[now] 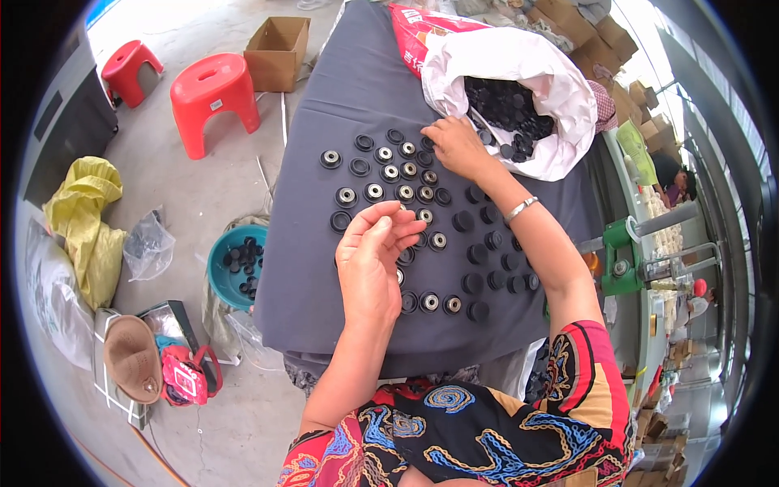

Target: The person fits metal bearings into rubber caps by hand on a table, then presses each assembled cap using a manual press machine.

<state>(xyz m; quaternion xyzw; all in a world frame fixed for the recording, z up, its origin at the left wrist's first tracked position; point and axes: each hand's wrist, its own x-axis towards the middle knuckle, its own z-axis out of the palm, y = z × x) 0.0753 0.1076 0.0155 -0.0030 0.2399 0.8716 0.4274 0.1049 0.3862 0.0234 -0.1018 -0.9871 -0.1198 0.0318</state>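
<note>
Black rings (359, 167), some bare and some fitted with metal centres (330, 159), are spread in loose rows on the cloth-covered counter (304, 276); plain black caps (463, 221) are grouped to their right; a white sack (568, 105), its mouth open on loose black pieces (503, 99), is placed at the far end. Risks, as judged: rows could be disturbed if a wrist is dragged low across them; loose pieces could be spilled onto the counter if the sack mouth is nudged by the right arm. Left hand (372, 264): held over the nearer rings, fingers curled towards the thumb; grip narrow, any contents not discernible. Right hand (459, 148): extended forward beside the sack, fingers directed left at the farther rings; fingertips partly hidden, so width and contents of grip cannot be told
</note>
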